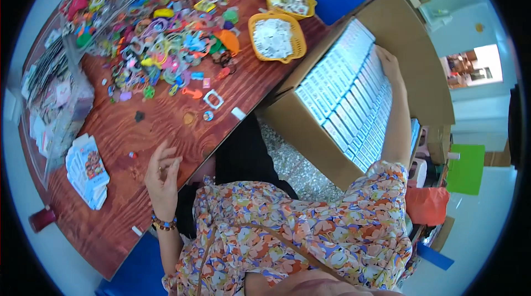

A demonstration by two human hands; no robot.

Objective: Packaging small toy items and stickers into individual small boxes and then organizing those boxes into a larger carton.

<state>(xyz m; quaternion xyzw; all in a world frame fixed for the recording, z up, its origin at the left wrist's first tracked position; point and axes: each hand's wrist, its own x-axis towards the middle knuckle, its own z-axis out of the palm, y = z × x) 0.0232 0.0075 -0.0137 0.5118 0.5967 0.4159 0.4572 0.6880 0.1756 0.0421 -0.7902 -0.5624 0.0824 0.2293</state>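
My left hand (163,177) hovers at the near edge of the wooden table, fingers loosely bent and apart, with nothing in it. A beaded bracelet circles that wrist. To the right, my right hand (389,65) reaches into a cardboard carton (301,124) and touches the far right side of the packed small white boxes (359,94). Its fingertips are partly hidden against the boxes, so their grip does not show. Left of my left hand lies a fanned stack of light-blue cards (87,171). A tiny red bead-like piece (133,154) sits between them.
A heap of colourful small plastic trinkets (166,47) covers the far table. Two yellow baskets (279,36) with small white pieces stand at its far right corner. A clear plastic bag of packets (61,97) lies at the left. A red bag (427,206) is beside the carton.
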